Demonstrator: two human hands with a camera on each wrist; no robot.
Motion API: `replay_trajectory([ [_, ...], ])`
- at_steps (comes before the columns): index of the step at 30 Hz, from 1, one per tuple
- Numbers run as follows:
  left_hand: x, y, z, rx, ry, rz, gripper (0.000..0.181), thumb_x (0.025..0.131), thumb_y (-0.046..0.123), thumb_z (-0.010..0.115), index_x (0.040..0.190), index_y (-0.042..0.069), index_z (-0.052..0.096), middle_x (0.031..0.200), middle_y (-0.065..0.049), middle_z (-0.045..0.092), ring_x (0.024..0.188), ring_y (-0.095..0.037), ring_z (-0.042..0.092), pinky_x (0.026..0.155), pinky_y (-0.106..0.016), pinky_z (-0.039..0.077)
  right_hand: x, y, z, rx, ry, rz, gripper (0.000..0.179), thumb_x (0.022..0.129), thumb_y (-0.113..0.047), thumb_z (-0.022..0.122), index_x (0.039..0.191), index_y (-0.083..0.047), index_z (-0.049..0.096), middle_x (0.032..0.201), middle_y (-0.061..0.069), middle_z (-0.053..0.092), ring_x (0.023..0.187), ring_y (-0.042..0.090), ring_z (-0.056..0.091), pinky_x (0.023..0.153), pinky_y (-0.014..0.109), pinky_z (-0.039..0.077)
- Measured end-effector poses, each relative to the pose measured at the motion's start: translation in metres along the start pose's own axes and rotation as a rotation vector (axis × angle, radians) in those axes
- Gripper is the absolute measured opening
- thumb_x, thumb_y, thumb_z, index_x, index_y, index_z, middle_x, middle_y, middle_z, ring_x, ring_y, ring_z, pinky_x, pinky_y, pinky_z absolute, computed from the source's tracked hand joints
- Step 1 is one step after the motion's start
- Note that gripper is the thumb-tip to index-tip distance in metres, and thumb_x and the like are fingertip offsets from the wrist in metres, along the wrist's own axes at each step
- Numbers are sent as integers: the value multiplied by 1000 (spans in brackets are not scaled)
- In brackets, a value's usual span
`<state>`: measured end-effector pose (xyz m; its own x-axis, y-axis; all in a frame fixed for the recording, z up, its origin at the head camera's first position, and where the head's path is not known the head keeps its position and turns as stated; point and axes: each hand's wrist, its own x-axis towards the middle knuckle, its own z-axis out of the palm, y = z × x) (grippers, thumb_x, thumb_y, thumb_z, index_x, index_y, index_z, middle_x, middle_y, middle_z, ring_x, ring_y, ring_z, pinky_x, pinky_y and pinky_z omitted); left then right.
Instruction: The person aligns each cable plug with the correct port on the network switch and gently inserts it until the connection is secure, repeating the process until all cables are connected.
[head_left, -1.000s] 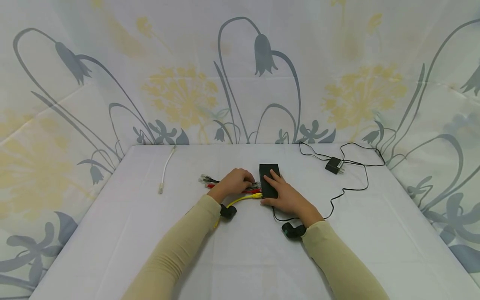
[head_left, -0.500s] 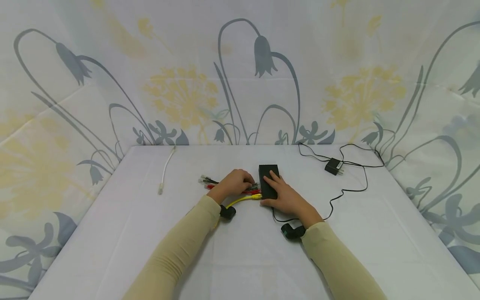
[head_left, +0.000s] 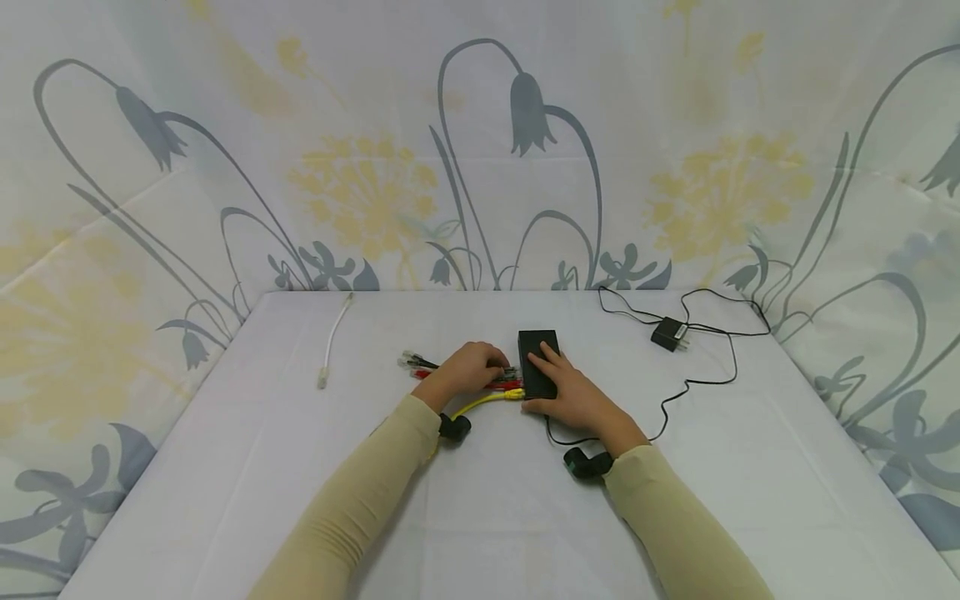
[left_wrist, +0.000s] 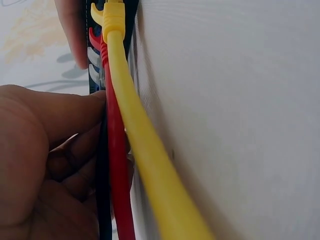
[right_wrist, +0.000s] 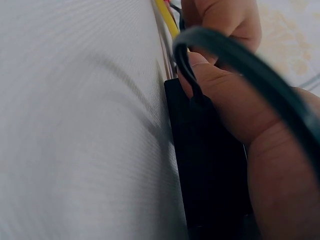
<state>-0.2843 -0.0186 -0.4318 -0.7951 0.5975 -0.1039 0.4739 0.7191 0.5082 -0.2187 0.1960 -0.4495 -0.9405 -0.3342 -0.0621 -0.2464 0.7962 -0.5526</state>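
Observation:
A small black network switch (head_left: 531, 338) lies on the white table, ports facing left. My right hand (head_left: 579, 398) holds it, with fingers spread over the top and the thumb at its near left corner. A yellow Ethernet cable (left_wrist: 137, 140) is plugged in at the near end of the port row. Beside it runs a red Ethernet cable (left_wrist: 118, 170), also in a port. My left hand (head_left: 467, 368) pinches a black Ethernet cable (left_wrist: 103, 200) close to the ports; its plug is hidden by the thumb. Clear plug boots show in the ports between.
Loose cable ends (head_left: 417, 363) stick out left of the left wrist. A short white cable (head_left: 335, 337) lies at the back left. The black power adapter (head_left: 667, 332) rests at the back right, its thin cord (head_left: 686, 382) winding toward the switch.

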Motion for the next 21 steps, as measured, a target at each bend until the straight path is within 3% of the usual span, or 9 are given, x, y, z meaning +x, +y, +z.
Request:
replay_trajectory([
  [14,-12,-17,-10,18,42,-28,26,100,18,53,121,13,68,122,-6,67,113,-21,61,98,-38,49,-1,-1,-3,-5,-3,8,91,82,-57,68,155,-22,25,165,5,6,149,41,9,111,66,24],
  [21,-25,-24,-21,24,73,-64,25,99,15,53,119,11,69,120,-7,67,112,-23,61,97,-38,49,2,3,3,-4,-9,20,91,82,-59,68,155,-25,25,165,2,5,149,41,11,111,66,24],
])
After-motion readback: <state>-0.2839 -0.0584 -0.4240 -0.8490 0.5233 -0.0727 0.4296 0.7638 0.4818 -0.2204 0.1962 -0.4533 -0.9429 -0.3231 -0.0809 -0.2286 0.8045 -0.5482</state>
